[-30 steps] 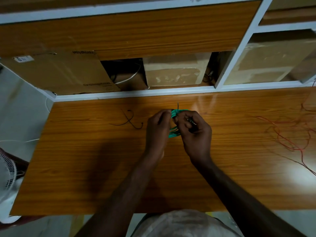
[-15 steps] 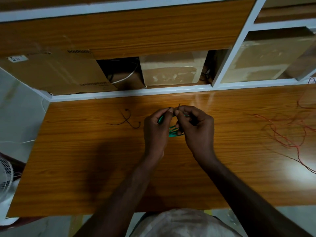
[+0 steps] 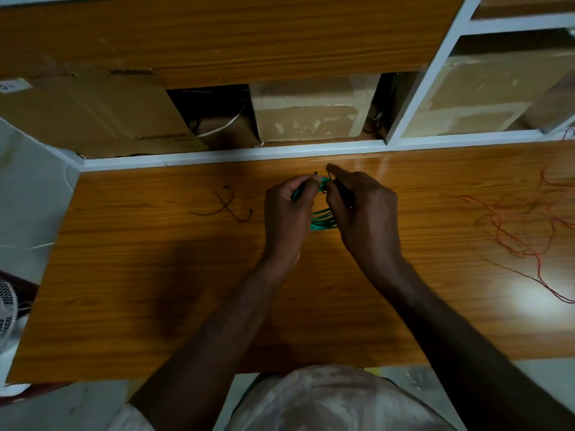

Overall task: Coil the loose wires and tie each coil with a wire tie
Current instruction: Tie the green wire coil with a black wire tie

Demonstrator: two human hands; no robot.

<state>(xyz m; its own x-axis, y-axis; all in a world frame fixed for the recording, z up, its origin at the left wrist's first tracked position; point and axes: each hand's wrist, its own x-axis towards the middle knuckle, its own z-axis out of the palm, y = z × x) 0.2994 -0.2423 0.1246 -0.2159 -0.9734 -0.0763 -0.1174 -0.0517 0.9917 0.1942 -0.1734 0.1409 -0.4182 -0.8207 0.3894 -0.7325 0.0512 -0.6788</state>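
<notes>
A coil of green wire (image 3: 323, 219) hangs between my two hands above the wooden desk (image 3: 155, 290). My left hand (image 3: 287, 213) grips the coil's left side, and its fingertips pinch a thin black wire tie (image 3: 316, 173) at the top. My right hand (image 3: 364, 213) holds the coil's right side, pinching the tie's other end at the top of the coil. Two loose black wire ties (image 3: 227, 204) lie crossed on the desk to the left. A tangle of loose red wire (image 3: 525, 231) sprawls at the right.
Cardboard boxes (image 3: 93, 116) fill the open shelf compartments behind the desk, behind a white frame (image 3: 233, 155). A white fan (image 3: 7, 306) sits off the desk's left edge. Bright glare (image 3: 529, 300) marks the desk at the right.
Both hands have kept working the tie at the top of the green coil, and more of the coil's lower loops show between them. The view has shifted slightly.
</notes>
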